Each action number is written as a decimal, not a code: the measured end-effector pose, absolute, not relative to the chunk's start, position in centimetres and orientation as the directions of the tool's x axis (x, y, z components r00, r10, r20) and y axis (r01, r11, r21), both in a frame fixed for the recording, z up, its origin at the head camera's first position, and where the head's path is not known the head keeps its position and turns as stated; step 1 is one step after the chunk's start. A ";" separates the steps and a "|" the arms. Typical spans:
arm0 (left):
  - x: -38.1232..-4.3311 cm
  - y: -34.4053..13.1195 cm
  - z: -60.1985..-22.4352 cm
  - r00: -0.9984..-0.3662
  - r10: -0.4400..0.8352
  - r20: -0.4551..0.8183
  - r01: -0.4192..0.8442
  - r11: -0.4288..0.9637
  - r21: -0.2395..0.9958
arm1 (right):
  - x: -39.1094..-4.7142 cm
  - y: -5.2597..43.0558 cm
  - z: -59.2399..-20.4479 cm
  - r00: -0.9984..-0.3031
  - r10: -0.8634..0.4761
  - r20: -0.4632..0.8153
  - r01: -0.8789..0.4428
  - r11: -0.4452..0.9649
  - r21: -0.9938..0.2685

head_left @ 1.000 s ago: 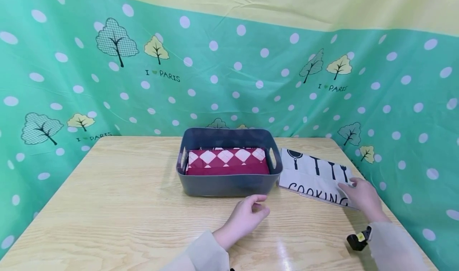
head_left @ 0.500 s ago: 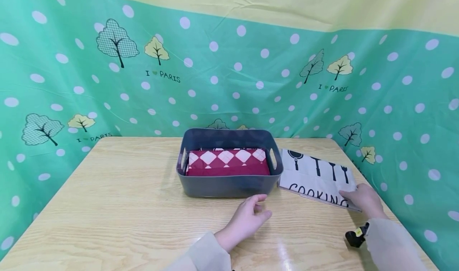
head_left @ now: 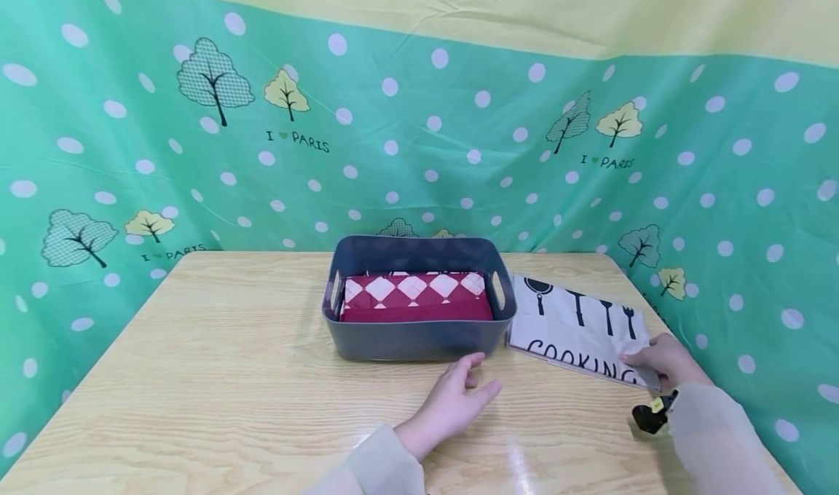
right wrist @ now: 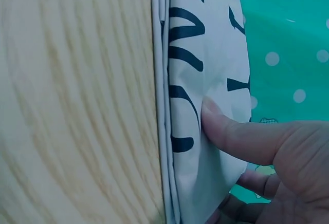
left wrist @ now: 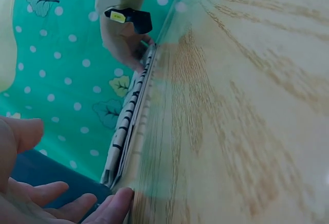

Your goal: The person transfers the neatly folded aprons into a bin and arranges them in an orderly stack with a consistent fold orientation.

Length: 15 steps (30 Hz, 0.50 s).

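At the right of the table lies a folded white cloth printed with black utensils and the word COOKING. My right hand grips its right end, thumb on top and fingers curled beneath the edge, as the right wrist view shows with the thumb pressing the cloth. My left hand hovers over the table in front of the basket, fingers loosely bent and holding nothing. The dark grey basket holds a folded maroon cloth with white diamonds, and a black-and-white printed cloth shows partly behind it.
The wooden table meets a green dotted curtain at its back and sides. A black wrist camera is strapped at the right sleeve. The white cloth's left end lies close beside the basket.
My right hand has closed its thumb and fingers on the white cloth's right end, which has shifted slightly toward me. My left thumb has spread a little from the fingers.
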<state>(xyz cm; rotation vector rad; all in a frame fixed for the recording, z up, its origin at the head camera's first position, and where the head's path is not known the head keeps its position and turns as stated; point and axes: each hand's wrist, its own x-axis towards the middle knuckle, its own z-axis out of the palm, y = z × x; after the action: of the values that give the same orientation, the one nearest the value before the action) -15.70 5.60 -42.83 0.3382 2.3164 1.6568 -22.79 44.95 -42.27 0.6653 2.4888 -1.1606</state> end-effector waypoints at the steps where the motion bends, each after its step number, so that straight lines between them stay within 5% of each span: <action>1: -15.7 5.7 -42.9 -0.937 0.338 -0.088 0.024 0.315 0.949 | -22.8 45.0 -42.2 -0.842 0.269 -0.468 0.533 0.558 -0.636; 15: -16.0 6.4 -43.1 -0.944 0.313 -0.105 -0.004 0.307 0.952 | -21.7 45.2 -42.2 -0.855 0.234 -0.463 0.502 0.598 -0.624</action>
<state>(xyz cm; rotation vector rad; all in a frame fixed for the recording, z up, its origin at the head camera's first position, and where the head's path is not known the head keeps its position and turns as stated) -16.00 6.45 -43.05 0.2811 2.3067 1.6804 -21.68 45.21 -42.17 0.5961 2.4952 -1.1258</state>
